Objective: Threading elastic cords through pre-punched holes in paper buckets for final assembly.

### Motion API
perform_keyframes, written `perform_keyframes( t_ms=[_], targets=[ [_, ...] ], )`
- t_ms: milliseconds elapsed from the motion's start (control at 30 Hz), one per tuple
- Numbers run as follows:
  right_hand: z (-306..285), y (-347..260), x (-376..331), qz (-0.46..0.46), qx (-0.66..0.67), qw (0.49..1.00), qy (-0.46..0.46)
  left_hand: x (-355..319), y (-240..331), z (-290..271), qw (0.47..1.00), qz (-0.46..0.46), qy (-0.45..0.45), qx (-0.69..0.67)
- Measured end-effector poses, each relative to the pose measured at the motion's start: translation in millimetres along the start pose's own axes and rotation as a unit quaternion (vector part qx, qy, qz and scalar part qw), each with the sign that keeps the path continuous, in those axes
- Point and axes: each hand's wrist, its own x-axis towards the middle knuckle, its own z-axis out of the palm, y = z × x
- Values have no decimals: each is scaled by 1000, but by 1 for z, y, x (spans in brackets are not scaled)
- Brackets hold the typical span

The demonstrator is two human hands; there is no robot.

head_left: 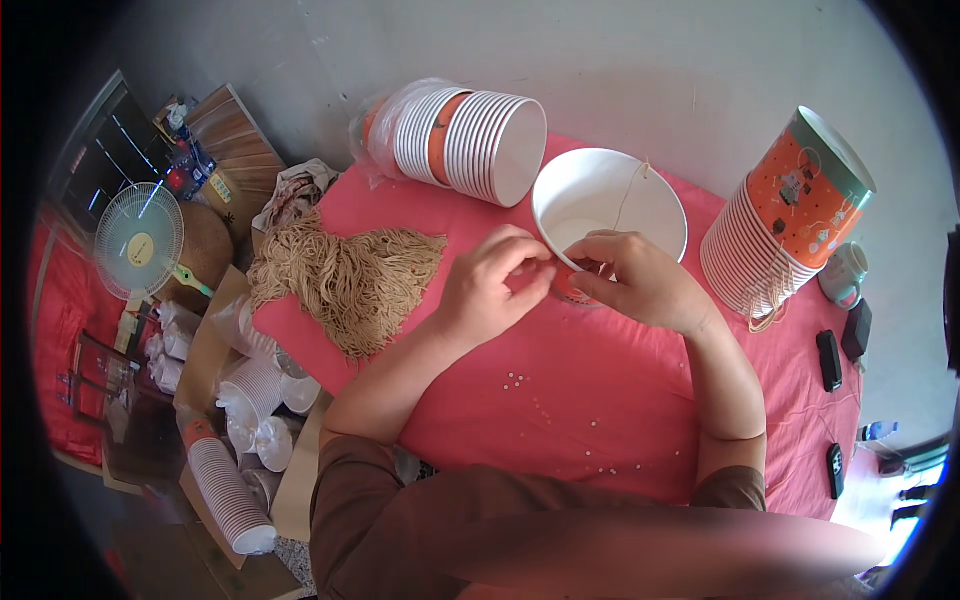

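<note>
A white paper bucket stands on the red-covered table, its open mouth up and a bit of orange printing showing low on its near side. A thin beige cord passes through the far rim and drops inside toward my right hand. That hand is closed at the near rim, thumb and fingers pinched together. My left hand is closed too, thumb and fingertips meeting just left of the rim. What the fingertips hold is hidden. Left of my left hand lies a bundle of beige cords.
Nested paper buckets, partly in plastic, lie at the back. Another stack with cord loops stands right, near a mug and dark small objects. White bits dot the tablecloth. At left are a fan and boxed cups.
</note>
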Motion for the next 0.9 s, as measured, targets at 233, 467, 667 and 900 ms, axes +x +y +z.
perform_keyframes(
  t_ms=[233,467,667,900],
  targets=[
    [1,-2,-1,-22,-45,999,9,-9,-9,15,1000,-20,-6,-8],
    [-20,-15,-8,74,-147,985,47,-2,-18,-12,932,-215,39,-289],
    [-25,2,-11,40,-179,974,136,8,-24,-25,789,-273,81,-545],
    [-17,-5,-8,-50,-129,976,169,11,-7,-15,840,-273,-25,-469]
  ],
)
